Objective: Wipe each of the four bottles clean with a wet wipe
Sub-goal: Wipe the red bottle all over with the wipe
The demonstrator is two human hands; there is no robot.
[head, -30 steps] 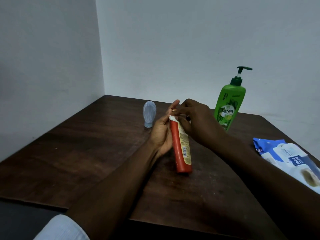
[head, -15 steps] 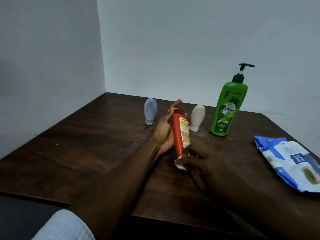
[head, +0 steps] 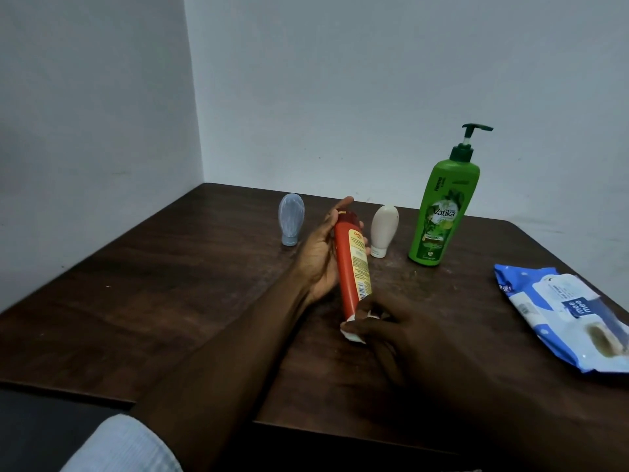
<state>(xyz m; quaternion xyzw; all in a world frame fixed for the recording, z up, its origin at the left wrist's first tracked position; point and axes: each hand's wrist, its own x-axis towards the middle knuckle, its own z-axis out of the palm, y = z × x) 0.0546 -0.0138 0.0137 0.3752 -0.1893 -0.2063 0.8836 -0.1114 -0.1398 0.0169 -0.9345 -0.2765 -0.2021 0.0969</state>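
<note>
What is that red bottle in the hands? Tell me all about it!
The red bottle is slim, shiny plastic with a darker red cap at its far end and a yellow label with a barcode. It slants over the wooden table. The left hand holds its upper half; the right hand wraps a white wet wipe around its near end.

A plain room, likely in a home: bare pale walls (head: 340,80) meet in a corner beyond the left hand (head: 318,260), a dark wooden bench (head: 153,301) pushed into it. Toiletries (a green Vatika shampoo pump bottle (head: 439,216), a Mee Mee wipes pack (head: 558,311)) sit beyond and right of the right hand (head: 394,335).
</note>
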